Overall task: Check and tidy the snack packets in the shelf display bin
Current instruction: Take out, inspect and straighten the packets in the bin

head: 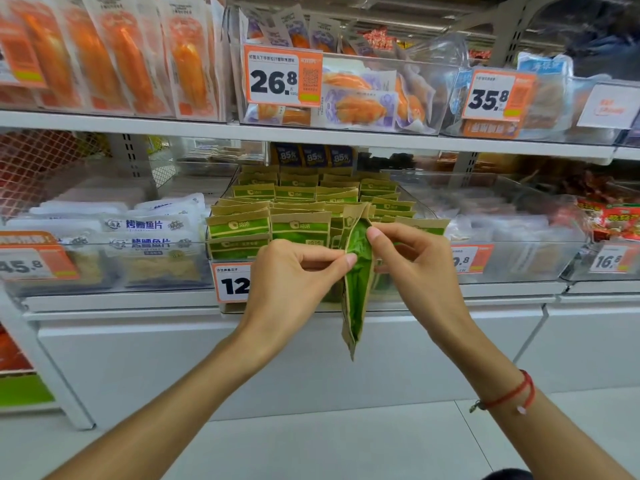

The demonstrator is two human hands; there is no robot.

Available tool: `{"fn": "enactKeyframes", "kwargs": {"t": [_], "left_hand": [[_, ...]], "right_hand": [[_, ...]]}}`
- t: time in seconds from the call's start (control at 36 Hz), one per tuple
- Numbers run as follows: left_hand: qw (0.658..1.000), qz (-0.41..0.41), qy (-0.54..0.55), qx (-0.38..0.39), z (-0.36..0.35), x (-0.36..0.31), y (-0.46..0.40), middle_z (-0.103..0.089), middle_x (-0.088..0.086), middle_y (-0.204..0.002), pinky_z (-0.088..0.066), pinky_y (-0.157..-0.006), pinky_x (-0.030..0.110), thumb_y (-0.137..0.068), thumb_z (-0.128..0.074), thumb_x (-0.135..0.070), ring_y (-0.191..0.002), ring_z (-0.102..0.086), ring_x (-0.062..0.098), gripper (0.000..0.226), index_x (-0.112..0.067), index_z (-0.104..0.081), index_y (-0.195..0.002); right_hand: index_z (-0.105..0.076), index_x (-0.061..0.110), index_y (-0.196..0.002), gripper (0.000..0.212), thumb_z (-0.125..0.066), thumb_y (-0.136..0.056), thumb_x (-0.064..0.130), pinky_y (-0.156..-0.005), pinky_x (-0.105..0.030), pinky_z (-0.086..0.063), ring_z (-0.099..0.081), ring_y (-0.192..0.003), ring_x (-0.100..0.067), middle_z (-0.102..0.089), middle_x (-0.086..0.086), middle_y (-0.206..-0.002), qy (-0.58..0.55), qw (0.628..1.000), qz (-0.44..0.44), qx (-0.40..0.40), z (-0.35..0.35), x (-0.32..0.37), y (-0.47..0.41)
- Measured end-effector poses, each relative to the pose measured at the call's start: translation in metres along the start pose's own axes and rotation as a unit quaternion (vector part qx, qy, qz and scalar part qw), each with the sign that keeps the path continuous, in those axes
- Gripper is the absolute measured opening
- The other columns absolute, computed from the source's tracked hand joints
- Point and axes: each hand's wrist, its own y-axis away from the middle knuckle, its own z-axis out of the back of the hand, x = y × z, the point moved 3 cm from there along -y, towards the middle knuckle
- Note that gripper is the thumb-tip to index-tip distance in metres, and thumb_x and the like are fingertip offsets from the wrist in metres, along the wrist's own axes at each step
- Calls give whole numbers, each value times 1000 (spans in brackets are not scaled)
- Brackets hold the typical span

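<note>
A: One green-and-kraft snack packet [356,271] is held edge-on at frame centre, in front of the display bin [420,206], its lower tip hanging below the shelf lip.

B: Grip noted. Left hand [294,271] is pinched on the packet's left edge; right hand [412,258] is pinched on the upper right edge, thumb on top.

A: Handling is judged light and pliable: a thin pouch, creasing easily, contents probably loose. The sealed side seams are thought the safest hold; the middle would buckle.

B: The remaining packets [298,216] are stood in rows in the bin, centre frame.

A: Hidden: the packet's printed face is turned away, and the price tag [232,282] is cut off by the left hand. The bin's front wall is barely made out.
</note>
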Motion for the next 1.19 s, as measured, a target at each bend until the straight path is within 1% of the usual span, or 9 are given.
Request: {"fn": "enactKeyframes", "kwargs": {"t": [0.17, 0.31, 0.47, 0.61, 0.72, 0.86, 0.97, 1.11, 1.19], "left_hand": [[997, 0, 54, -59, 12, -1, -4, -77, -8, -84, -58, -70, 21, -82, -76, -15, -80, -73, 5, 11, -16, -78, -94], [989, 9, 91, -115, 18, -1, -7, -77, -4, -89, -59, -78, 28, -83, -75, -17, -85, -74, 10, 14, -14, -77, -97], [985, -8, 101, -143, 14, -4, -3, -77, -5, -91, -59, -78, 24, -84, -74, -15, -87, -73, 8, 16, -12, -76, -100], [980, -5, 130, -152, 14, -5, -3, -77, -3, -92, -60, -81, 30, -85, -73, -15, -88, -74, 12, 18, -8, -76, -102], [987, -18, 123, -99, 10, -6, -2, -77, -6, -93, -57, -79, 21, -84, -73, -14, -91, -72, 8, 18, -11, -76, -102], [994, -28, 36, -103, 16, 2, -8, -64, -13, -124, -53, -88, 17, -85, -73, -23, -115, -58, -3, 32, -25, -69, -116], [993, 36, 66, -91, 18, 6, -13, -58, -16, -124, -53, -82, 17, -83, -73, -30, -109, -60, -4, 58, -30, -46, -135], [993, 19, 103, -58, 11, 1, -8, -72, -11, -101, -56, -69, 17, -82, -74, -18, -93, -70, 5, 20, -26, -69, -100], [991, 18, 119, -67, 10, 2, -6, -74, -13, -95, -57, -66, 19, -80, -77, -19, -88, -71, 5, 18, -28, -69, -93]], "right_hand": [[-66, 24, -122, 41, -73, -82, 21, -75, -17, -55, -67, -90, -1, -68, 13, -109, 32, 993, 21, 107, 1, 5, 3], [-69, 16, -118, 39, -77, -79, 17, -67, -15, -55, -69, -80, 1, -70, 9, -111, 60, 993, 59, 80, -2, 12, 10], [-70, 15, -117, 35, -73, -83, 11, -73, -21, -59, -69, -85, 0, -72, 8, -106, 86, 991, 95, 40, -9, 16, 15], [-58, 25, -130, 62, -80, -74, 38, -77, -25, -59, -63, -103, 0, -66, 14, -117, 97, 990, 74, 76, -13, 13, 15], [-62, 18, -125, 49, -78, -79, 21, -76, -28, -60, -66, -96, -1, -69, 14, -109, 101, 990, 87, 52, -12, 9, 14], [-61, 17, -121, 38, -69, -86, 6, -78, -23, -58, -70, -93, -7, -73, 5, -102, -88, 994, -38, 57, -2, 5, 7], [-59, 16, -123, 37, -64, -88, 7, -81, -29, -58, -71, -97, -12, -75, 3, -104, -190, 966, -152, 92, 1, -2, 2], [-57, 10, -128, 37, -59, -91, 5, -96, -44, -52, -69, -104, -18, -74, -2, -108, -196, 949, -219, 117, 0, -12, 0], [-59, 10, -125, 36, -63, -89, 9, -98, -46, -50, -69, -104, -19, -73, -2, -109, -197, 950, -213, 116, 1, -13, 1]]}}
